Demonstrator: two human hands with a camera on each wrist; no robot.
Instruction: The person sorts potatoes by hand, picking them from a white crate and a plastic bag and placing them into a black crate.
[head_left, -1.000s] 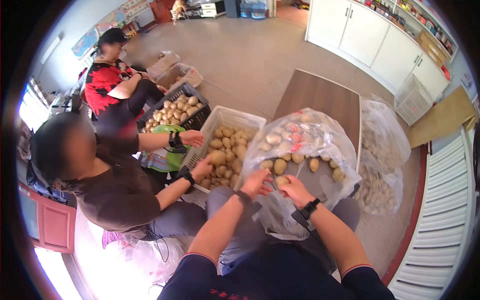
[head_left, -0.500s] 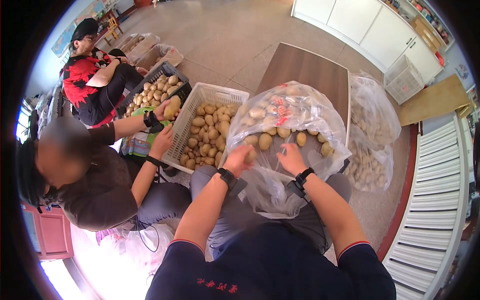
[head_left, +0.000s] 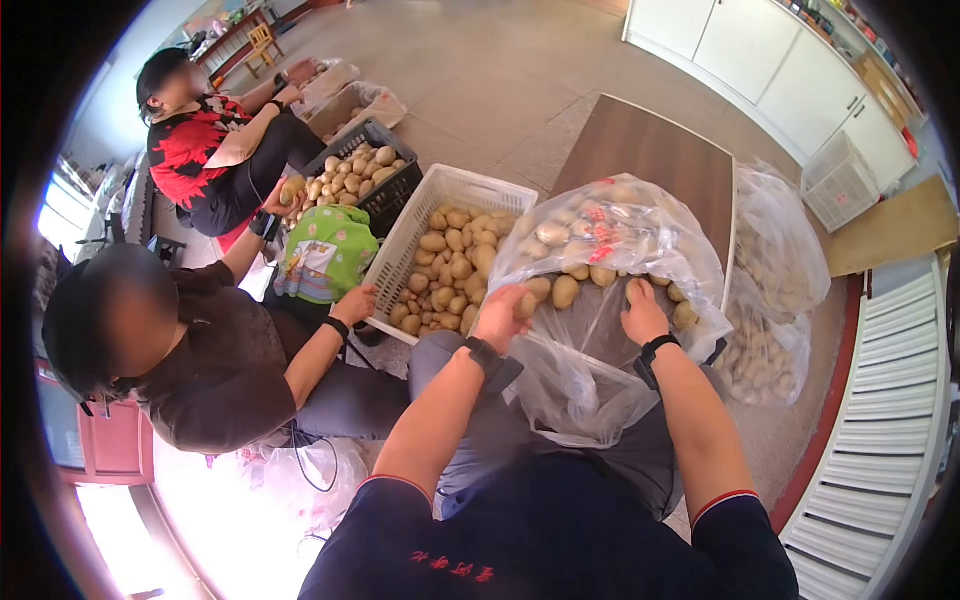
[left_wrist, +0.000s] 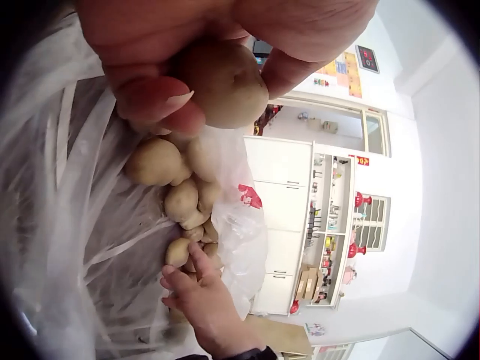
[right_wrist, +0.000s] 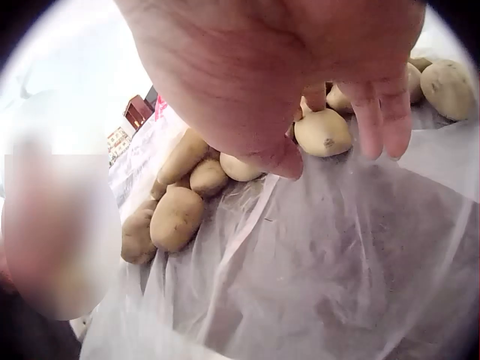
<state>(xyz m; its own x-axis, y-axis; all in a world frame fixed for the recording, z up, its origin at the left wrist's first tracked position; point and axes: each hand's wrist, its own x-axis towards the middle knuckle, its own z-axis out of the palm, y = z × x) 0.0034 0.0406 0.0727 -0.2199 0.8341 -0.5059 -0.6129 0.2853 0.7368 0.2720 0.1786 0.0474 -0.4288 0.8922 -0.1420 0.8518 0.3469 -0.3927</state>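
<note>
In the head view my left hand (head_left: 497, 318) holds a tan potato (head_left: 525, 305) at the left side of the mouth of a clear plastic bag (head_left: 590, 385). Thumb and fingers pinch this potato (left_wrist: 229, 86) in the left wrist view. My right hand (head_left: 645, 317) reaches into the bag's mouth on the right. Its fingers are extended and spread around a potato (right_wrist: 324, 133), with the fingertips right at it in the right wrist view. More potatoes (right_wrist: 177, 218) lie in a row inside the bag, along the plastic.
A white crate (head_left: 410, 215) of potatoes stands left of the bag, with a dark crate (head_left: 405, 185) behind it. The bag lies on a brown tabletop (head_left: 650, 140). Filled bags (head_left: 770, 300) stand at right. Two people sit at left, one with a hand (head_left: 355, 305) near the white crate.
A potato first in my right hand is now in my left, which has moved left. My right hand has moved right and forward to the potatoes in the bag. The neighbour's potato has moved toward the dark crate.
</note>
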